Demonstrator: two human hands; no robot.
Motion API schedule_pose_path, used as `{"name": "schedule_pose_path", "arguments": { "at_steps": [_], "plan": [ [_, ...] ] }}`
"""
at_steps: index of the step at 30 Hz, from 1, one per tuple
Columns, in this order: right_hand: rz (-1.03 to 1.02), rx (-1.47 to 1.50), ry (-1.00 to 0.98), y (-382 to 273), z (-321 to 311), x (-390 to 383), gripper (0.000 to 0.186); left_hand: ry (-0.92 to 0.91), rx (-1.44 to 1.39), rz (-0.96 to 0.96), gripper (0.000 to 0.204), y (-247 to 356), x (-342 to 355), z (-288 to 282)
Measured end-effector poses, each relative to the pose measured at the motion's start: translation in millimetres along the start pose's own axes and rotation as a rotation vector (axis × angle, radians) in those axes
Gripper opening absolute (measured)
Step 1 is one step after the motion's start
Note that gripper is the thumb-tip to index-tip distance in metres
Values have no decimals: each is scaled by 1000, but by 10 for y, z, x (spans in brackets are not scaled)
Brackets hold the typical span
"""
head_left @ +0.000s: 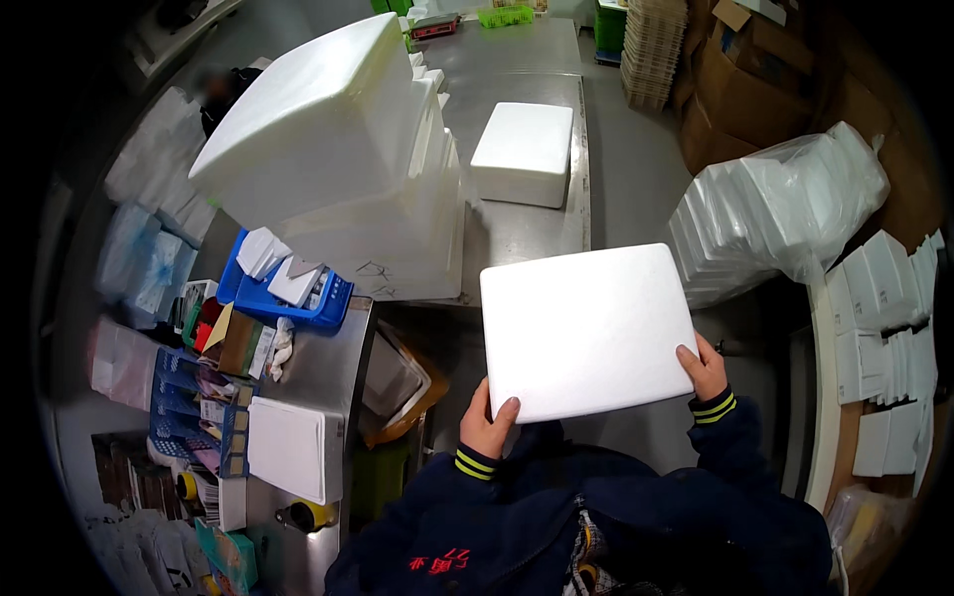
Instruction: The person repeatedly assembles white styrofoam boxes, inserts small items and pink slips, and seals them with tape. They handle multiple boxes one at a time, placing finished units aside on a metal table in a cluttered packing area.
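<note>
Foam lid (586, 328): its near edge covers the fingers of the left hand (487, 425) and right hand (707, 370), so only thumbs and knuckles show. Stack of foam boxes (348, 159), far left: hides the table (527, 233) behind it and part of the blue basket (283, 298). A person (224, 94), far left, is blurred and mostly hidden behind the stack. Bagged foam (775, 214), right: contents indistinct through the plastic. Left shelf items (189, 437): too small to identify.
</note>
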State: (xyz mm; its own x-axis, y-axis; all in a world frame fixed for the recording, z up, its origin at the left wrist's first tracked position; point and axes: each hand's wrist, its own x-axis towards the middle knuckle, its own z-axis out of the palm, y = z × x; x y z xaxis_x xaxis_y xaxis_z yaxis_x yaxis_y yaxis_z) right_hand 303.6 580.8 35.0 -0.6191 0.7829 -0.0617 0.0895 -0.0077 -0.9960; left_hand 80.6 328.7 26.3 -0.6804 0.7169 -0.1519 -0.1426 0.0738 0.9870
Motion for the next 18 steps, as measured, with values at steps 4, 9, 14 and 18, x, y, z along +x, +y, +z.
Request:
{"name": "schedule_pose_path", "arguments": {
  "at_steps": [4,9,14,18],
  "plan": [
    [-140,-75,60,-304,-174,898,48,37,21,154,51,90,911,258],
    [-238,-23,118,-748,-343,2579,40,76,-108,220,54,651,2013,697],
    [-312,251,305,-1042,-134,4520,35,188,-319,321,65,864,2778,1212],
    [-178,344,82,-927,294,5855,33,311,-187,292,70,667,3347,1495]
  ]
}}
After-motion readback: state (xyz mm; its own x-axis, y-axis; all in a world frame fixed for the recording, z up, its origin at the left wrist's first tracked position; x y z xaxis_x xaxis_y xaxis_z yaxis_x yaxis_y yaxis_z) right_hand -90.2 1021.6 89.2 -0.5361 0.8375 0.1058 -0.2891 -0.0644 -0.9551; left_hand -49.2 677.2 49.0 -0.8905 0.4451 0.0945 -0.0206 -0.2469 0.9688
